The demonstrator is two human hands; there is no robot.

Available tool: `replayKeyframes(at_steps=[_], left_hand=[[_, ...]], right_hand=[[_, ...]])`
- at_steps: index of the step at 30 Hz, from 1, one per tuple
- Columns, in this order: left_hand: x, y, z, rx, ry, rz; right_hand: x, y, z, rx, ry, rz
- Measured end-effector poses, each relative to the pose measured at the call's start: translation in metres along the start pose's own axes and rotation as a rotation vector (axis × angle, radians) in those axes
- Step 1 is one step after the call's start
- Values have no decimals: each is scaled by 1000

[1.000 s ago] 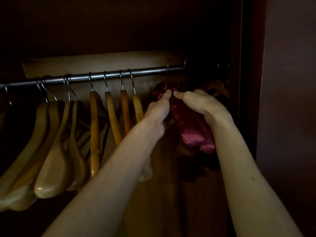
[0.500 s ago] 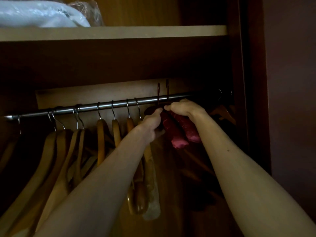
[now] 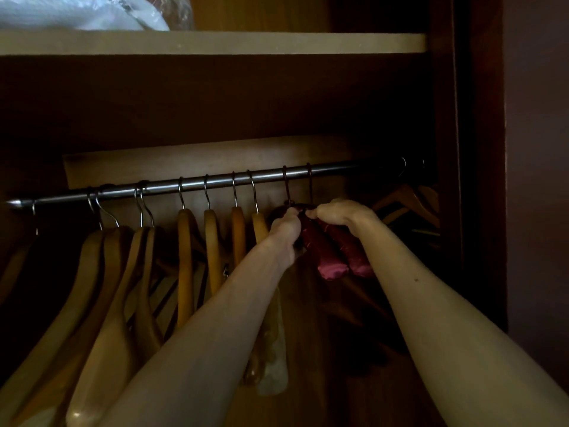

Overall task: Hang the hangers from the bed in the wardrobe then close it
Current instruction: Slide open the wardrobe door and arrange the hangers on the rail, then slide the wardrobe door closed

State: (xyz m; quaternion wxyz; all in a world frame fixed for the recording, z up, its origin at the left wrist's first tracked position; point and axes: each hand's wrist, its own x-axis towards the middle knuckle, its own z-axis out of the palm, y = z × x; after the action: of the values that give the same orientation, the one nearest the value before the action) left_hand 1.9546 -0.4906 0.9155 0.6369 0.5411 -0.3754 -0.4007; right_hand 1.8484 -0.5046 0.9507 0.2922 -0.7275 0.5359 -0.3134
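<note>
Two padded red satin hangers (image 3: 332, 257) hang side by side in the open wardrobe, their dark hooks over the metal rail (image 3: 215, 183). My left hand (image 3: 284, 228) grips the top of the left red hanger. My right hand (image 3: 341, 212) curls over the top of the right one. Several wooden hangers (image 3: 184, 272) fill the rail to the left. The far ends of the red hangers are hidden behind my hands and in shadow.
A shelf (image 3: 215, 41) above the rail carries a plastic-wrapped white bundle (image 3: 80, 12). More wooden hangers (image 3: 409, 204) hang in the dark at the rail's right end. The wardrobe's side panel (image 3: 480, 149) rises on the right.
Both hands lifted the two red hangers, and their hooks now sit over the rail. The camera tilted upward, bringing the shelf into view.
</note>
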Motion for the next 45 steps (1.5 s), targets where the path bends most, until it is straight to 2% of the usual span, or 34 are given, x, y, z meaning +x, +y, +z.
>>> replayKeyframes(at_steps=[7, 16, 20, 26, 32, 37, 45], left_hand=[[1, -6, -2, -41, -18, -8], [-47, -33, -8, -36, -9, 64], [-77, -63, -18, 104, -50, 141], [-115, -120, -27, 293, -130, 193], [-171, -176, -27, 570, -188, 401], [-213, -219, -3, 724, -236, 591], [-265, -241, 64, 975, -295, 820]], right_hand=[[-1, 6, 6, 97, 67, -7], [-51, 44, 28, 46, 336, -160], [-99, 82, 50, 120, 360, -200], [-156, 137, 89, 21, 339, -158], [-216, 193, 115, 6, 320, -244], [-267, 254, 100, -21, 388, -129], [-304, 352, 43, -188, 460, 13]])
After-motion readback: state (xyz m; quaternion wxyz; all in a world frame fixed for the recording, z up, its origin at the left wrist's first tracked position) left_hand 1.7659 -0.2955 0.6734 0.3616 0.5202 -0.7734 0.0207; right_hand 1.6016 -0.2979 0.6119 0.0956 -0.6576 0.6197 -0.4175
